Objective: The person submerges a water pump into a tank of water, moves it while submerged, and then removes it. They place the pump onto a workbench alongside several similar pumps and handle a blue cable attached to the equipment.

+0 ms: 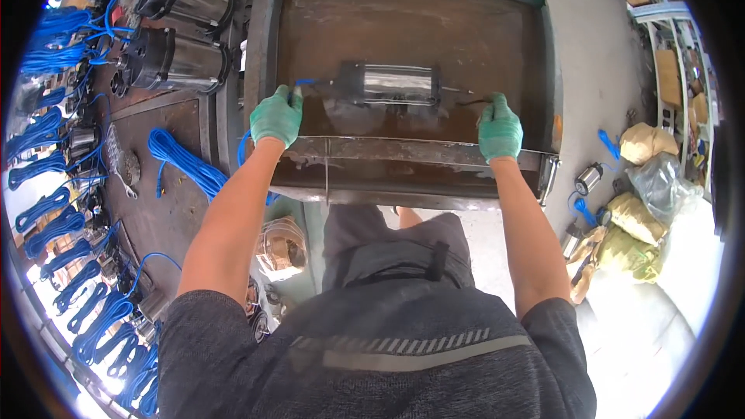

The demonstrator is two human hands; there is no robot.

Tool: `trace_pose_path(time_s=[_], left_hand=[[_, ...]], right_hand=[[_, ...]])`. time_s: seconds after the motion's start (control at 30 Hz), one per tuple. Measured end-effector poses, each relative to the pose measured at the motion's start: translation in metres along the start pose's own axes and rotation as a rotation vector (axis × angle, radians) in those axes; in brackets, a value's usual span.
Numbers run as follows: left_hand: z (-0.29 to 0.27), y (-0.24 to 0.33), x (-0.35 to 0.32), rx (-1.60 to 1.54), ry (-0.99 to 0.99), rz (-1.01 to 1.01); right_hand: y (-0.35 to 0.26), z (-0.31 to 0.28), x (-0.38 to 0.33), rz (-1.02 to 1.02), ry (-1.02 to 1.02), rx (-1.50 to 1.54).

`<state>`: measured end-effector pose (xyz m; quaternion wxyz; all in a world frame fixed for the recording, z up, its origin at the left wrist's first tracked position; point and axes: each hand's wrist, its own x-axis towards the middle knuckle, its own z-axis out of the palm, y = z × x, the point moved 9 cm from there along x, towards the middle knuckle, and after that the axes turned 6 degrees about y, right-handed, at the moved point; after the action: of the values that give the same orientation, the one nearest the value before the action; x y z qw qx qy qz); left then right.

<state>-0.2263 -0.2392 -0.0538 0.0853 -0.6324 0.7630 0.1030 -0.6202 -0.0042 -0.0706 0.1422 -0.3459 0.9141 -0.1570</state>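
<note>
A shiny metal cylinder with dark ends (pixel 398 84), like a submersible pump motor, lies sideways in the middle of a large brown metal tank (pixel 548 54) that appears to hold murky water. In a green glove, my left hand (pixel 277 117) is closed at the tank's left side around a blue cable (pixel 306 81), which runs toward the cylinder's left end. My right hand (pixel 499 129), also gloved in green, is closed at the right side. From its fingers a thin dark rod or wire (pixel 470 101) points toward the cylinder; its far tip is hard to make out.
A metal bar (pixel 403 142) crosses the tank near its front. Left of it lie a coiled blue cable (pixel 186 161) and several large steel cylinders (pixel 174 60). More blue coils hang at far left. Sacks (pixel 638 216), a small motor (pixel 588 179) and shelving (pixel 669 85) stand at right.
</note>
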Motion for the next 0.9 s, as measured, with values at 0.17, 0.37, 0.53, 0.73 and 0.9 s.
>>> trace_pose_path(time_s=[0.17, 0.37, 0.53, 0.73, 0.9], left_hand=[[-0.001, 0.005, -0.001, 0.023, 0.008, -0.011], [0.001, 0.004, 0.001, 0.036, 0.006, -0.007], [-0.003, 0.008, 0.000, 0.011, 0.010, -0.011], [-0.003, 0.006, -0.001, 0.029, 0.008, -0.010], [-0.002, 0.005, 0.000, 0.022, -0.003, -0.013]], right_hand=[[-0.002, -0.010, -0.002, -0.043, 0.074, -0.043], [-0.003, -0.012, -0.003, -0.017, 0.044, -0.038], [0.003, -0.008, -0.002, -0.012, 0.043, -0.046], [-0.002, -0.010, -0.003, -0.026, 0.027, -0.017], [0.000, -0.007, -0.002, -0.025, 0.026, -0.013]])
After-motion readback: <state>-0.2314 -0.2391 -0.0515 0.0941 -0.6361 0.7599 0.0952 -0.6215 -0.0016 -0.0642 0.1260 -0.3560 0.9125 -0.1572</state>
